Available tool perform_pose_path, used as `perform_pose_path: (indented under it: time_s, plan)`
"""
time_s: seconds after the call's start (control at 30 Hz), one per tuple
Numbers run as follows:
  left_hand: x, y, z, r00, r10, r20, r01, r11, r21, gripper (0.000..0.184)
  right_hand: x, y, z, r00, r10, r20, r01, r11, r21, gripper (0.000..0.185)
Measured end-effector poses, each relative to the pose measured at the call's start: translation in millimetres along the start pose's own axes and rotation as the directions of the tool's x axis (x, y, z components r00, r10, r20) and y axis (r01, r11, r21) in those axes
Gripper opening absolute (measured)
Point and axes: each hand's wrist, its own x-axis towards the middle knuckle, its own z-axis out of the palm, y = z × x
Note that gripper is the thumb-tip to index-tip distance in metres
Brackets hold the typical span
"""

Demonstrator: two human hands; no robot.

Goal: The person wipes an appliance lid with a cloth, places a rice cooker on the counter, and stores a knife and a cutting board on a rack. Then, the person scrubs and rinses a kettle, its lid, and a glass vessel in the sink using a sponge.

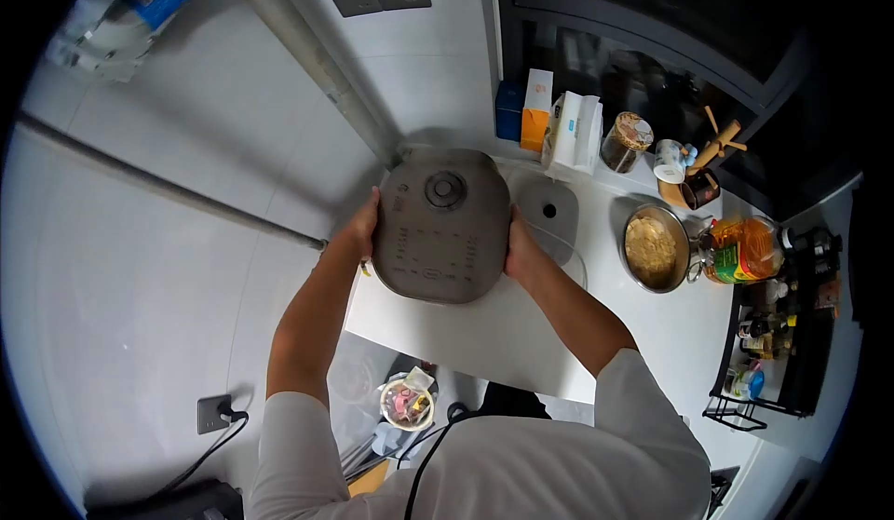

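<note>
A grey-brown rice cooker [438, 269] with rounded corners, a round steam vent and printed markings on its lid is at the left end of the white counter. My left hand [361, 226] grips its left side, and my right hand [522, 248] is pressed to its right side. The fingertips of both hands are partly hidden behind the body. Whether its base rests on the counter or is lifted, I cannot tell. Just right of it lies a flat grey plate with a dark hole [562, 227], with a pale cord beside my right hand.
On the white counter [447, 338] stand a metal bowl of pale brown food [652, 248] and an oil bottle [745, 250]. Boxes, a tissue pack [574, 134] and a jar [627, 141] line the windowsill. A vertical pipe [317, 73] runs behind; a bin [407, 404] sits below.
</note>
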Motion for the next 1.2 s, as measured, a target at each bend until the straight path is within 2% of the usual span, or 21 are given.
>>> perform_pose_path:
  time_s: [0.2,0.3,0.5,0.6,0.7,0.8,1.0,1.1,1.13,1.2]
  plan:
    - [60,27,-14,0.999,0.034,-0.036,-0.035,0.999,-0.012,0.082,19,-37,27,0.996,0.002,-0.094,-0.006,0.999,-0.046,0.07]
    - [73,30,-26,0.998,0.06,0.017,-0.06,0.998,-0.014,0.081,36,-34,22,0.999,0.029,-0.034,-0.029,1.0,-0.001,0.07]
    - [74,49,-18,0.996,0.08,-0.04,-0.078,0.996,0.046,0.08,41,-32,27,1.0,-0.026,0.017,0.026,0.999,0.029,0.072]
    - [87,49,-25,0.998,0.055,0.002,-0.056,0.998,0.03,0.079,53,-26,24,0.997,-0.014,-0.07,0.017,0.999,0.044,0.076]
    - [97,48,-29,0.996,0.084,-0.033,-0.081,0.994,0.075,0.074,59,-21,23,0.996,-0.062,-0.068,0.068,0.994,0.09,0.076]
    - [109,56,-32,0.999,0.045,-0.017,-0.044,0.996,0.073,0.075,52,-31,30,0.994,-0.03,-0.108,0.036,0.998,0.058,0.072]
    - [117,46,-40,0.98,0.156,-0.127,-0.135,0.978,0.161,0.083,79,-17,9,0.996,-0.083,-0.023,0.085,0.991,0.103,0.075]
    - [148,34,-65,0.895,0.312,-0.319,-0.186,0.91,0.37,0.085,88,-13,-8,0.995,-0.097,-0.009,0.097,0.989,0.115,0.075]
    - [129,32,-54,0.827,0.434,-0.359,-0.201,0.823,0.532,0.083,86,-14,-11,0.992,-0.108,-0.066,0.114,0.989,0.094,0.075]
    - [48,34,0,0.661,0.656,-0.364,-0.137,0.582,0.801,0.079,71,-10,-16,0.979,-0.137,-0.149,0.14,0.99,0.012,0.075]
